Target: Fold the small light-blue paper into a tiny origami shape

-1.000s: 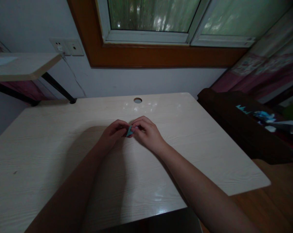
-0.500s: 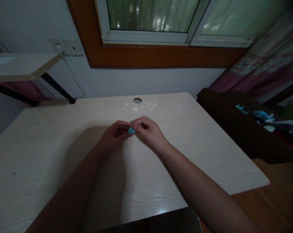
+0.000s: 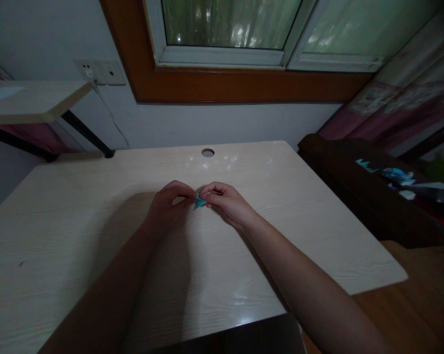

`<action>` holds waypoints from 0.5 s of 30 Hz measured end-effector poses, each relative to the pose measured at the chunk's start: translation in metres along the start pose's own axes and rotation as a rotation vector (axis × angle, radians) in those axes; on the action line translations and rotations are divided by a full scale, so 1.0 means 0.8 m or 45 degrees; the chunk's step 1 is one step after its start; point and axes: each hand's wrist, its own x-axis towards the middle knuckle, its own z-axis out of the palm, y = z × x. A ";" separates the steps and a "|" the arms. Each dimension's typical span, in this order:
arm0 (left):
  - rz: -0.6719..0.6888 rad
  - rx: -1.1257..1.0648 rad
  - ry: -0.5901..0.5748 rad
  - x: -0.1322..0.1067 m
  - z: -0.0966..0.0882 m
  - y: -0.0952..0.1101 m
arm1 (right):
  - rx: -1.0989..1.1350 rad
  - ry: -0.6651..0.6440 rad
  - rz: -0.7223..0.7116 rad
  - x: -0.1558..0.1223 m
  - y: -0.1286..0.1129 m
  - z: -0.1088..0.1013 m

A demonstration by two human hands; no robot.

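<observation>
Small teal piece (image 3: pixel 199 202), sharp-cornered, pinched tight, partly covered, one tip angling toward the near edge of the desk (image 3: pixel 291 206)!

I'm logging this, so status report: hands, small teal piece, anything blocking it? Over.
Left hand, right hand: both pinching. Small teal piece: between them, pointed corner showing, partly hidden by the grip. Round desk hole beyond.

The room was dim, with pale light showing through the window (image 3: pixel 225 24). Small glints dotted the table (image 3: pixel 299 206) toward its far edge; fainter glare lay near the front. A soft shadow spread left of the left arm (image 3: pixel 106 295). The teal piece (image 3: pixel 199 202) looked soft. Wide-angle stretching skewed the edges.
</observation>
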 end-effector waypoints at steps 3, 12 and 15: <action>-0.027 0.020 0.002 0.000 0.000 0.000 | -0.004 0.002 0.000 0.000 0.000 0.000; -0.175 0.029 0.040 0.001 0.001 -0.003 | -0.468 0.121 -0.303 -0.001 0.001 -0.002; -0.235 -0.014 0.076 0.002 0.002 -0.005 | -0.724 0.177 -0.611 -0.006 -0.008 0.001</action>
